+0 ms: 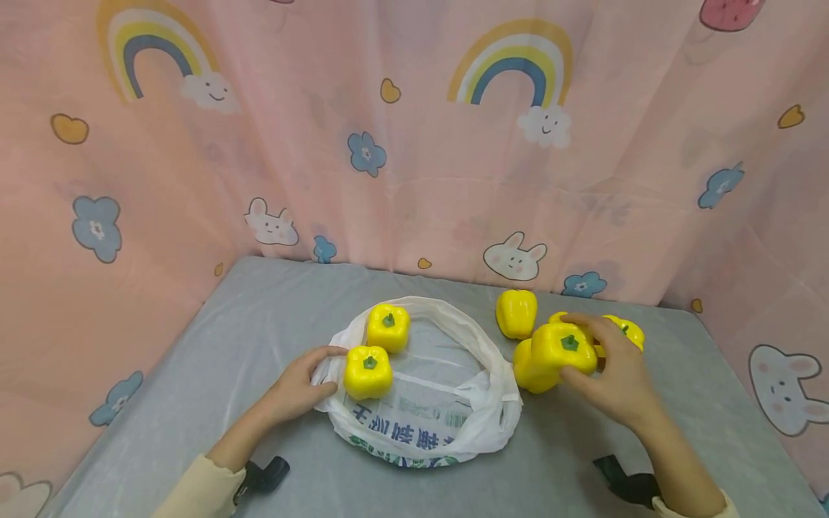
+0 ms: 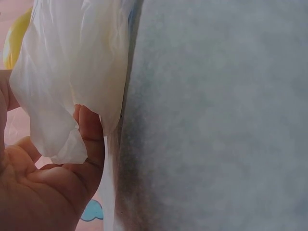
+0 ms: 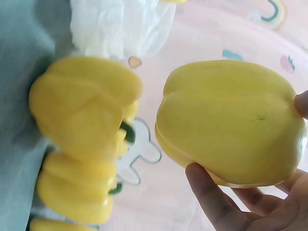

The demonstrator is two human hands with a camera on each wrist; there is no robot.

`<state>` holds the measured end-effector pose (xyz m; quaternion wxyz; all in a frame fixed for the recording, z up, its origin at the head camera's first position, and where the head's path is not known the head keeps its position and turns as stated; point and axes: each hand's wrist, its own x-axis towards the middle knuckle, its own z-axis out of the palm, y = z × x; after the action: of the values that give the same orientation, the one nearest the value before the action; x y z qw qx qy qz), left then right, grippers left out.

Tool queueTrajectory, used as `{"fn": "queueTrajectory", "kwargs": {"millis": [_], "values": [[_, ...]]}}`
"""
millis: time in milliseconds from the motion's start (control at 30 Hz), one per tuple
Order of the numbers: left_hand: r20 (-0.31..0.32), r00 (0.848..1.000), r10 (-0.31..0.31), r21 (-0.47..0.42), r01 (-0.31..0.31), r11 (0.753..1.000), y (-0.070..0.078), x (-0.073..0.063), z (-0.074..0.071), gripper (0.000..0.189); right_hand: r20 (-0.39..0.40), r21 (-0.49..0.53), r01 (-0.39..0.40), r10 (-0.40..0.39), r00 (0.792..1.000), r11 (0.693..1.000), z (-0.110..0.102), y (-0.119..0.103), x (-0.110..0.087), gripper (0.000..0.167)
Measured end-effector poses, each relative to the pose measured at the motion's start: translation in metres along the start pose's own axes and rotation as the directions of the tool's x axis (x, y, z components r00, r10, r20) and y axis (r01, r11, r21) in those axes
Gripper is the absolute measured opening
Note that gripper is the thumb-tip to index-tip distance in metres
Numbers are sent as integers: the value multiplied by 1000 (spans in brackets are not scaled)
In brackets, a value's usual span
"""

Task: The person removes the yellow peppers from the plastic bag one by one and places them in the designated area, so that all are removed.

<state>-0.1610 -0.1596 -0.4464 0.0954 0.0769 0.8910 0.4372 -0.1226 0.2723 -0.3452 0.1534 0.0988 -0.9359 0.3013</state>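
A white plastic bag (image 1: 501, 403) with printed lettering stands with its mouth spread wide. Two yellow bell peppers, a rear one (image 1: 388, 327) and a front one (image 1: 368, 374), are at its left side. My left hand (image 1: 298, 388) grips the bag's left edge; in the left wrist view the thin plastic (image 2: 72, 62) hangs between thumb and fingers. Right of the bag, my right hand (image 1: 618, 378) holds another yellow bell pepper (image 1: 553, 349) between thumb and fingers. In the right wrist view this pepper (image 3: 226, 125) is raised apart from the others.
Beneath and beside the held pepper, several more yellow peppers sit on the grey-covered table (image 1: 272, 302): one at the back (image 1: 517, 314), one partly hidden (image 1: 527, 370), one at the far right (image 1: 624, 329). A pink patterned curtain (image 1: 414, 208) rises behind the table.
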Motion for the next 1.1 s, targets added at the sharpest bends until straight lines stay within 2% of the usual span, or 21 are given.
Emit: {"fn": "queueTrajectory", "kwargs": {"millis": [433, 733, 933, 1100], "values": [[-13, 1000, 8, 6, -8, 1000, 4, -2, -2, 49, -2, -126, -62, 62, 998, 990, -16, 34, -6, 63], [-11, 1000, 8, -6, -8, 1000, 3, -2, -1, 49, 37, -130, -114, 120, 992, 985, -16, 53, -11, 63], [-14, 1000, -2, -10, 1, 1000, 2, -1, 0, 49, 98, -125, -121, 133, 986, 985, -15, 63, -11, 63], [-13, 1000, 1, -4, -1, 1000, 1, -1, 1, 49, 110, -126, -120, 134, 985, 985, -10, 70, -12, 63]]}}
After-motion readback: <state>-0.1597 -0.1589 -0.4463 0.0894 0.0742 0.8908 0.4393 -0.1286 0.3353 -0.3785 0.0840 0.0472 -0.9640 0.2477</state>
